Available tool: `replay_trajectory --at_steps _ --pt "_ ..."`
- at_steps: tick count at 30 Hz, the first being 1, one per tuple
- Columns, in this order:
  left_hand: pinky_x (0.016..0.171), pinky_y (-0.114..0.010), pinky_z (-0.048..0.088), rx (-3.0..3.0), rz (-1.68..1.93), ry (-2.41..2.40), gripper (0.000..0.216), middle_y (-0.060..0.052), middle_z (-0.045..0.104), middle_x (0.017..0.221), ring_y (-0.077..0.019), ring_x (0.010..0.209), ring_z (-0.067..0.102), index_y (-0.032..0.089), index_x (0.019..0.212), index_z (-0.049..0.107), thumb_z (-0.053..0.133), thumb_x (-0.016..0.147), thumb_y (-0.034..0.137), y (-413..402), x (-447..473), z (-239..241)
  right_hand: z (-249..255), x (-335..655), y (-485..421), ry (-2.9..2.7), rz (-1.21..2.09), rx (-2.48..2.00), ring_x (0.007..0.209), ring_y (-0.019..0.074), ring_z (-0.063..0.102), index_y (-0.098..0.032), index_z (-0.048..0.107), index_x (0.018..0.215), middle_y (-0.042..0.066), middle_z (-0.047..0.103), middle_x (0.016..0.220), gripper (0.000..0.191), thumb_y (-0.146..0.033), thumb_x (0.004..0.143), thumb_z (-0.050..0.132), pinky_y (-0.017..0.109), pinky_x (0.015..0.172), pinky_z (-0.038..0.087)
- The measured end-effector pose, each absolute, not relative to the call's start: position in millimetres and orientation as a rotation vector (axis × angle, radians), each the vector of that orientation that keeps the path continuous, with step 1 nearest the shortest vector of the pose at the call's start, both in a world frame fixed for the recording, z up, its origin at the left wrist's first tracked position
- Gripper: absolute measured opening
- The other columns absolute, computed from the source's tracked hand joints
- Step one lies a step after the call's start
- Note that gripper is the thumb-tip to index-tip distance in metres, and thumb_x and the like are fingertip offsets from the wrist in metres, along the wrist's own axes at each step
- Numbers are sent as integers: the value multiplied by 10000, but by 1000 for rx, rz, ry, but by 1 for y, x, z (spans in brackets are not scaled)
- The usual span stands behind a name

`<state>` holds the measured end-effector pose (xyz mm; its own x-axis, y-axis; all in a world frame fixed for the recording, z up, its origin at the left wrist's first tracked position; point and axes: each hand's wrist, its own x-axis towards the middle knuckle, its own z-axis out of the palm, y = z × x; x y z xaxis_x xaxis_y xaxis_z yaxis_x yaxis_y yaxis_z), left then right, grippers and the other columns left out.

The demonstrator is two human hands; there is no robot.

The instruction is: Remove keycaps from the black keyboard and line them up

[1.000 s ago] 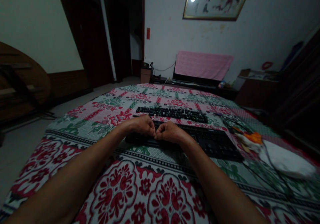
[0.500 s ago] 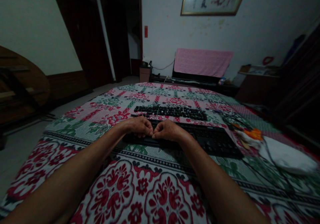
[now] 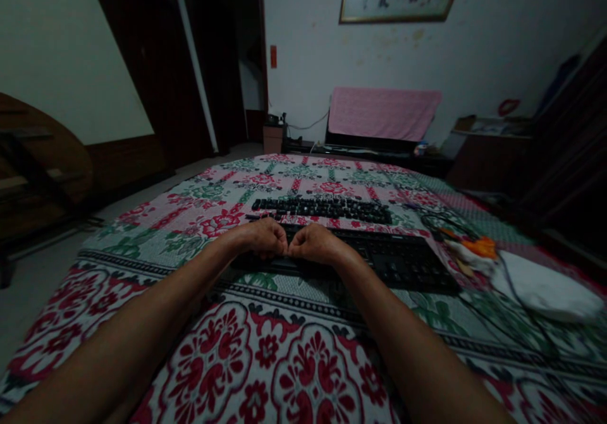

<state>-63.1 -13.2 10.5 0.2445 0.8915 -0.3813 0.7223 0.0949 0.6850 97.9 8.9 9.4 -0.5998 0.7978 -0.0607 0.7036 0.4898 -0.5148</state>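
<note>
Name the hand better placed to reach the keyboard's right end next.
Likely the right hand: it is nearer that end of the keyboard, and its forearm lies on that side. The left hand is farther off, with the right hand in between.

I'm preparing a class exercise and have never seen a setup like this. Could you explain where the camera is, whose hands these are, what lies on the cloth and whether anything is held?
There is no machine: a person works with bare hands. The camera is worn on the head, looking forward and down, so both arms reach away from us.

On the patterned cloth lies a black keyboard, with a row of dark keys beyond it. To the right are an orange item and a white bundle.

The left hand and right hand meet over the keyboard, fingers bent. Whether they hold something small is too dark to tell.
</note>
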Motion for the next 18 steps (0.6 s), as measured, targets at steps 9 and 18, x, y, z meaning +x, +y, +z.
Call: replay_trajectory --at_steps 9,18 --pt "377 -166 313 1652 267 1542 222 50 480 479 -63 405 435 155 690 566 565 561 335 -11 -65 4 6 99 8 -2562 707 -1235 587 106 514 -175 680 677 0 602 580 235 -377 642 566 190 526 346" --pt "418 -189 342 1752 474 1752 247 28 536 532 -88 450 450 171 769 607 512 626 349 -22 -64 3 -4 118 -1 -2515 526 -1002 730 115 553 -217 663 857 -3 653 806 242 -287 738 465 197 653 358"
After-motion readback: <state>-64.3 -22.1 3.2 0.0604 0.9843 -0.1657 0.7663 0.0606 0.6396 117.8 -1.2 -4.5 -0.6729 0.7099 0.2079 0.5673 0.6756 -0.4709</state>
